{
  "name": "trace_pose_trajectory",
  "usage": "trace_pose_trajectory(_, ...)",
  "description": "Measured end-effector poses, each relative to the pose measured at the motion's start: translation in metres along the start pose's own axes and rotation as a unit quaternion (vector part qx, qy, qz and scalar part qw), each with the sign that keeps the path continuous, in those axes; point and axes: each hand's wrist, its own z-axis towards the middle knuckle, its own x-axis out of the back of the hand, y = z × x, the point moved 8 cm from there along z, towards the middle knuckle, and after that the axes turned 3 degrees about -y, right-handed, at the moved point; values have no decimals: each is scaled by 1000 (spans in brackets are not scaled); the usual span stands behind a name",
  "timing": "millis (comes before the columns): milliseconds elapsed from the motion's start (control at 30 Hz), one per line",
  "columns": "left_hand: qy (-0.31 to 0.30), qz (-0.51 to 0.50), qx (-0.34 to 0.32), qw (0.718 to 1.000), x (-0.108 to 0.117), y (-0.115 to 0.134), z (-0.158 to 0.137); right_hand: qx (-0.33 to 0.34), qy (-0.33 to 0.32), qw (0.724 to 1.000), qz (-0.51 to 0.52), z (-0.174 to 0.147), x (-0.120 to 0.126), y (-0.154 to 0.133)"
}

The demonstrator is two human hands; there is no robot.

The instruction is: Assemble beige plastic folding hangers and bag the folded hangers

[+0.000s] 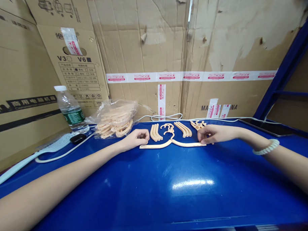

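A beige clothes hanger (172, 141) lies flat on the blue table, its two arms spread sideways and its hook pointing away from me. My left hand (136, 139) is closed, thumb and fingers pinched at the hanger's left end. At the right end, my right hand (210, 133) has its fingertips closed on the other arm. Just beyond are loose hanger hooks (167, 127), with a row of loose hanger arms (156, 132) to their left and another row of arms (183, 129) to their right. More small beige pieces (196, 124) sit partly hidden behind my right hand.
At the back left are a clear bag of beige hanger parts (116, 118), a water bottle (72, 111), a black mouse (78, 138) and a light-blue keyboard (54, 142). A dark tablet (267, 126) lies back right. White cables (161, 117) run along cardboard (141, 52) behind the table (156, 189).
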Motion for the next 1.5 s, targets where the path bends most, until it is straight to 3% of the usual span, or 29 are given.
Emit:
trace_pose_trajectory(233,122,37,-5,992,20,-14,1,6,3,999,31,2,-1,-1)
trace_pose_trajectory(333,149,63,-9,987,25,-18,0,3,71,997,-10,2,8,-3)
trace_pose_trajectory(433,129,87,-23,988,22,-17,1,24,176,983,-49,2,21,-19)
trace_pose_trajectory(533,104,111,-47,987,17,-12,2,56,219,972,-68,11,26,-42)
trace_pose_trajectory(700,75,146,-90,982,12,-3,2,113,201,960,-156,53,29,-70)
trace_pose_trajectory(933,59,178,-112,976,10,0,1,143,155,964,-160,103,25,-72)
trace_pose_trajectory(1233,72,186,-98,975,11,0,1,131,221,965,-55,106,40,-63)
trace_pose_trajectory(1367,70,188,-90,976,9,0,1,113,269,955,54,91,49,-57)
trace_pose_trajectory(1500,70,188,-80,976,10,-2,2,104,293,938,155,62,42,-63)
